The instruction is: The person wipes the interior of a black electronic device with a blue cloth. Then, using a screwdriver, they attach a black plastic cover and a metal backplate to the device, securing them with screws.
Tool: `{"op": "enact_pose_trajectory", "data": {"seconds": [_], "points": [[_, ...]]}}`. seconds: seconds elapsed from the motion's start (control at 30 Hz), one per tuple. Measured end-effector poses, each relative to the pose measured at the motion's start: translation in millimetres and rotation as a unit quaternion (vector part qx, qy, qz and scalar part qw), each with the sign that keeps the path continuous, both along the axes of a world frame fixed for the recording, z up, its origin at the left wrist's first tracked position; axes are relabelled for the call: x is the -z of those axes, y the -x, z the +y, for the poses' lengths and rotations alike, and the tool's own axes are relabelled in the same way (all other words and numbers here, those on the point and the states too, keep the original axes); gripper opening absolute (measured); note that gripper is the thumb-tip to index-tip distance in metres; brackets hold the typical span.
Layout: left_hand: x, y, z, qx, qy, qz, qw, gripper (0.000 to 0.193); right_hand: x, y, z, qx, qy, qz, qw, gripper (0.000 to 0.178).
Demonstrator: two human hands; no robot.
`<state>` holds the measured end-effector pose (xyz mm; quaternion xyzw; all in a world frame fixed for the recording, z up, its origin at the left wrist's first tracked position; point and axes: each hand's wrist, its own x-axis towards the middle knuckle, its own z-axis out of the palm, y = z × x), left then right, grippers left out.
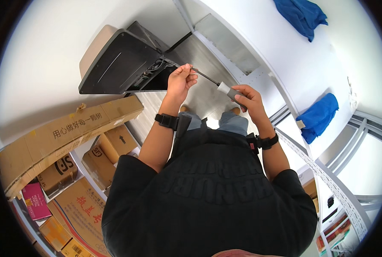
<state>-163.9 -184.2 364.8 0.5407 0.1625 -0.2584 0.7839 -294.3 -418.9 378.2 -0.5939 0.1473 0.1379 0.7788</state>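
Observation:
My right hand [249, 100] is wrapped round the grey-and-white handle of a screwdriver [230, 91]. Its thin dark shaft points away to the upper left. At the tip is my left hand [183, 81], thumb and fingers pinched together. Whatever small thing they hold there is too small to make out. Just beyond and left of that hand stands a black casing [121, 60] with a beige side. An opening in it shows cables and dark inner parts.
A long cardboard box [71, 132] lies at the left, above shelves of several cartons [81, 205] and a magenta box [35, 200]. On the right runs a white shelf [276, 47] with a blue cloth [319, 118] and another blue cloth [303, 17]. Grey floor [208, 64] lies ahead.

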Motion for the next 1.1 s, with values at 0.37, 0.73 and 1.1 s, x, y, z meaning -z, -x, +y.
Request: {"op": "enact_pose_trajectory", "data": {"seconds": [0.37, 0.73, 1.1], "points": [[35, -33, 150, 0.016, -0.069, -0.013, 0.997, 0.017, 6, -39, 149, -0.003, 0.205, -0.080, 0.976, 0.028], [62, -91, 191, 0.040, -0.007, 0.043, 0.998, 0.018, 18, -76, 216, 0.027, 0.230, -0.027, 0.973, 0.028], [72, -138, 149, -0.070, 0.089, 0.110, 0.987, 0.018, 61, -126, 194, 0.023, -0.023, 0.029, 0.999, 0.038]]}}
